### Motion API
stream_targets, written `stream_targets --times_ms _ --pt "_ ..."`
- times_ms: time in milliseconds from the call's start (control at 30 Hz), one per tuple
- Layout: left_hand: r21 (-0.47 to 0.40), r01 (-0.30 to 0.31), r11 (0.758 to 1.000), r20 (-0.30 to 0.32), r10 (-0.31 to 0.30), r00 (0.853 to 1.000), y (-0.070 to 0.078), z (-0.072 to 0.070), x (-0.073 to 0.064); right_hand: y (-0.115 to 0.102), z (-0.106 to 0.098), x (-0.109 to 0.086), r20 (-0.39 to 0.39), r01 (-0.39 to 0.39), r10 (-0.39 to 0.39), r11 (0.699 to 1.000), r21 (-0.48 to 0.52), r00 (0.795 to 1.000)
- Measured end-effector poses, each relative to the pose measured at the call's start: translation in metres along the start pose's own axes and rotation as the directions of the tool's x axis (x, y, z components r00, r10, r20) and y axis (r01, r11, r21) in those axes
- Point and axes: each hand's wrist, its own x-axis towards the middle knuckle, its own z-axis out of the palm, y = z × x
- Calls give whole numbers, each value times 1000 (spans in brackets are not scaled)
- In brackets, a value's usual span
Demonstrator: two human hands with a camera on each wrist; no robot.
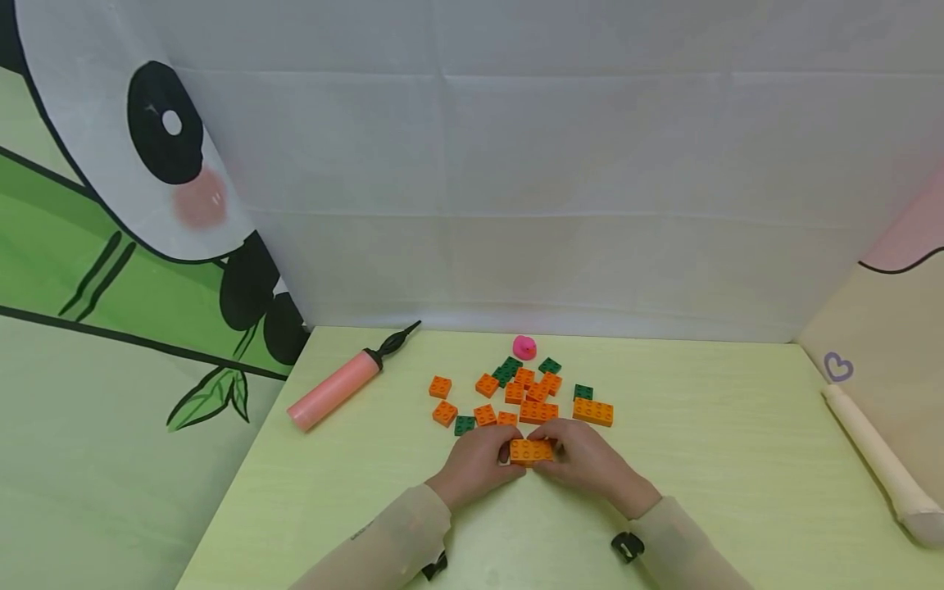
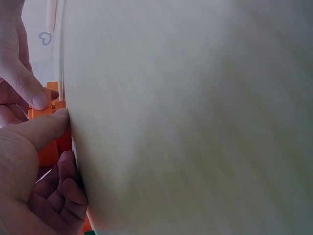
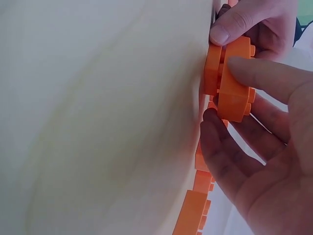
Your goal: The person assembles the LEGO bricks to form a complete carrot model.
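Note:
In front of the loose bricks, my left hand (image 1: 479, 463) and right hand (image 1: 586, 463) meet at two long orange toy building bricks, one above the other. The upper brick (image 3: 234, 93) is pinched by my right hand, its thumb on the near side. My left hand grips the lower brick (image 3: 212, 71), close over the table, thumb against its near side. A narrow gap with studs showing separates the two bricks in the right wrist view. From the head view, only the studded top of the upper brick shows between my fingertips.
Several orange bricks (image 1: 538, 412) and green bricks (image 1: 583, 392) lie loose beyond my hands. A small pink object (image 1: 524, 347) sits behind them. On the left lies a pink hand pump (image 1: 335, 388) with a black nozzle. A pale rolled tube (image 1: 881, 459) rests along the right edge.

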Motion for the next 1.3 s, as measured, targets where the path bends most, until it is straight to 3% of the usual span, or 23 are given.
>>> stream_targets --times_ms 167,433,633,867,1000,1300 --pt "2 4 1000 10 -4 1000 0 0 0 -1 1 2 1 -3 3 1000 -11 1000" --pt "-19 -77 997 45 78 996 -6 -5 -2 -1 2 2 -6 -8 7 1000 -13 1000" --pt "-41 -92 995 85 96 992 -7 -12 -2 -2 2 1 -18 -17 17 1000 0 1000" --pt "33 -70 997 115 65 991 2 -16 -1 -1 -2 0 9 -71 71 995 65 997" --pt "84 -72 994 122 61 991 5 -16 0 5 -5 0 41 -62 58 991 118 997" --pt "109 -95 990 106 83 991 4 -12 0 7 3 3 19 -18 16 998 64 1000"
